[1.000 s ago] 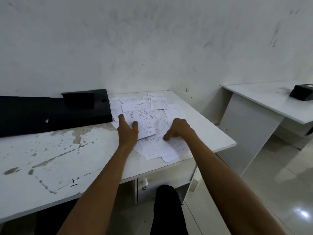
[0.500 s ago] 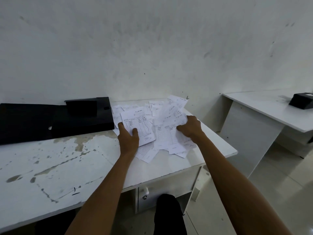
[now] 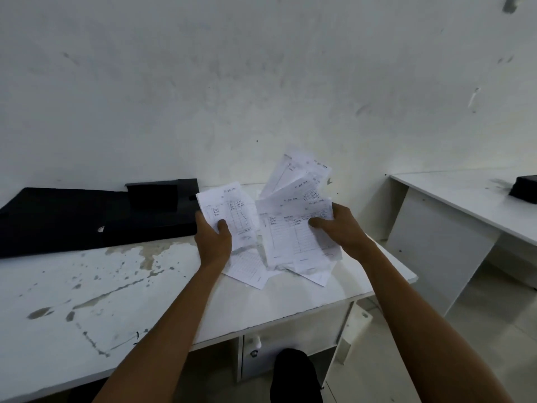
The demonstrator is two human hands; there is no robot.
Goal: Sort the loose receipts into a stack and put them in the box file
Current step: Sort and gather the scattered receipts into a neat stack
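My left hand grips one white printed receipt, lifted upright above the desk. My right hand holds a fanned bunch of several receipts, raised and tilted toward me. A few loose receipts still lie flat on the desk below both hands. The black box file lies open on the desk to the left, its lid spread flat, just behind my left hand.
The white desk has worn, stained patches and a drawer unit beneath its right end. A second white desk stands to the right with a dark object on it. A white wall rises directly behind.
Both hands have risen off the desk: the left lifted its single receipt, the right gathered a bunch of receipts and raised them. Fewer papers lie on the desk.
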